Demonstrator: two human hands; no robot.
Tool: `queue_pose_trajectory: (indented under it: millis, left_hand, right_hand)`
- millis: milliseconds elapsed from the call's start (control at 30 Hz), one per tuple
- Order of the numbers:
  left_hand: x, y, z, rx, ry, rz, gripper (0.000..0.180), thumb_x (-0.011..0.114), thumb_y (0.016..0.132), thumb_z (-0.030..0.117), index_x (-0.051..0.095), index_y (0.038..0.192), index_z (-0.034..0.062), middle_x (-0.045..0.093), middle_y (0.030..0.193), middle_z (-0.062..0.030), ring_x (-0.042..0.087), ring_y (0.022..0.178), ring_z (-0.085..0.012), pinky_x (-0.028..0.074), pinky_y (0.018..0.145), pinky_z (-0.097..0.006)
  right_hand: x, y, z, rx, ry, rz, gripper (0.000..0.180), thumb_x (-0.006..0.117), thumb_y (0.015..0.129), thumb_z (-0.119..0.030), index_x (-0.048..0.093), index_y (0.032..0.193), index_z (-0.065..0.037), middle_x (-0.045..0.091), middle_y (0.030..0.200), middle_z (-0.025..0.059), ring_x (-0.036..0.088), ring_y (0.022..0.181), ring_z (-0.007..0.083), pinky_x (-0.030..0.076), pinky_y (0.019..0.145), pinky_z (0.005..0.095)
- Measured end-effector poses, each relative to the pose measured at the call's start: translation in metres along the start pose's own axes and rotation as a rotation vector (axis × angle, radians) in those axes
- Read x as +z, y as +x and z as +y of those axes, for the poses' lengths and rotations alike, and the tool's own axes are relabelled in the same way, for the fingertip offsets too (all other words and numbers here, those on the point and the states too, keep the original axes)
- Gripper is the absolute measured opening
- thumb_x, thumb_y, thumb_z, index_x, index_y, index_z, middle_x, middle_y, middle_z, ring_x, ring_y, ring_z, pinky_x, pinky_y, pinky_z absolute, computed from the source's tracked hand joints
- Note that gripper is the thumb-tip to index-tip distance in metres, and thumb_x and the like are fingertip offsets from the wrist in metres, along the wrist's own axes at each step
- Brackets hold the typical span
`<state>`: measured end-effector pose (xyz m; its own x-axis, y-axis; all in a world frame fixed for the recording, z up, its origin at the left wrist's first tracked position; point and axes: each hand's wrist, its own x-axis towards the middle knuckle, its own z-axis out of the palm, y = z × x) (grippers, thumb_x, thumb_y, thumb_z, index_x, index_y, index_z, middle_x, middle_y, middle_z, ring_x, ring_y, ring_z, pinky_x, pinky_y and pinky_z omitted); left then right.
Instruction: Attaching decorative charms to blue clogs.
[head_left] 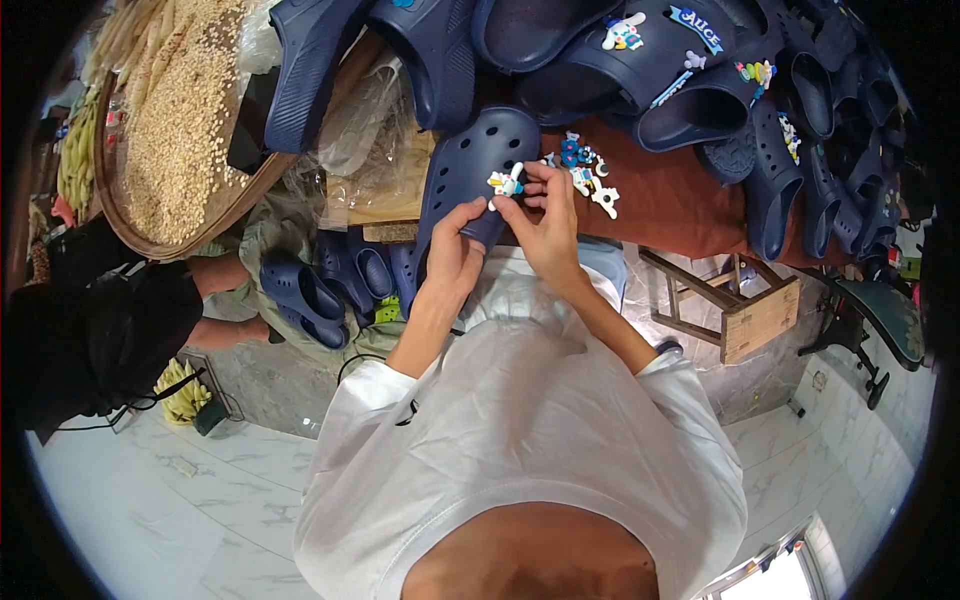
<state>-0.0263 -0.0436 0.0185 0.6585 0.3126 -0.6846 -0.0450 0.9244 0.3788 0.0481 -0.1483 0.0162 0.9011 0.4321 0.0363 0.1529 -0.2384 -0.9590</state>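
A small white shoe charm (506, 184) with coloured details is held over a navy clog (462, 160) with round holes in its upper. My right hand (546, 225) pinches the charm between thumb and bent fingers. My left hand (452, 252) is closed, its fingertips at the charm's lower left edge and the hand in front of the clog. Whether the charm sits in a hole is hidden. Just right of my right hand lies a small pile of loose charms (582, 180), blue and white, on the brown cloth (660, 195).
More navy clogs (590, 85), some with charms, crowd the table's far side and right. Grain fills a round tray (150, 240) at left, near plastic bags (362, 130). Clogs (300, 295) lie lower left near another person's legs (225, 275). A wooden stool (760, 318) stands right.
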Motion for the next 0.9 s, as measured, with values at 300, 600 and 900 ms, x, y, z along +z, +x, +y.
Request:
queue_pose_trajectory:
  millis: [300, 600, 900]
  left_hand:
    - [-0.003, 0.003, 0.004, -0.045, 0.001, -0.018, 0.028, 0.055, 0.085, 0.004, 0.056, 0.113, -0.0035, 0.062, 0.109, -0.0118, 0.061, 0.103, -0.0219, 0.047, 0.096, -0.035]
    - [0.001, -0.001, 0.001, 0.012, -0.012, -0.018, 0.029, 0.055, 0.085, 0.005, 0.055, 0.112, -0.005, 0.062, 0.111, -0.0131, 0.061, 0.103, -0.0233, 0.047, 0.096, -0.036]
    - [0.0, -0.001, 0.002, 0.02, -0.061, -0.029, 0.03, 0.058, 0.086, 0.007, 0.056, 0.112, -0.006, 0.063, 0.109, -0.0148, 0.062, 0.102, -0.0245, 0.048, 0.095, -0.037]
  right_hand:
    - [-0.012, 0.014, -0.001, -0.051, -0.056, -0.168, 0.036, 0.068, 0.084, -0.01, 0.055, 0.116, -0.002, 0.053, 0.103, 0.0116, 0.057, 0.088, 0.0228, 0.05, 0.075, 0.0322]
    - [-0.009, 0.003, 0.004, -0.077, 0.002, -0.102, 0.025, 0.064, 0.087, -0.009, 0.059, 0.11, 0.0, 0.053, 0.102, 0.0116, 0.059, 0.086, 0.021, 0.05, 0.073, 0.0285]
    - [-0.036, 0.012, 0.022, -0.146, -0.237, -0.01, 0.019, 0.058, 0.089, -0.005, 0.06, 0.107, -0.001, 0.054, 0.1, 0.0117, 0.059, 0.086, 0.0239, 0.049, 0.071, 0.0325]
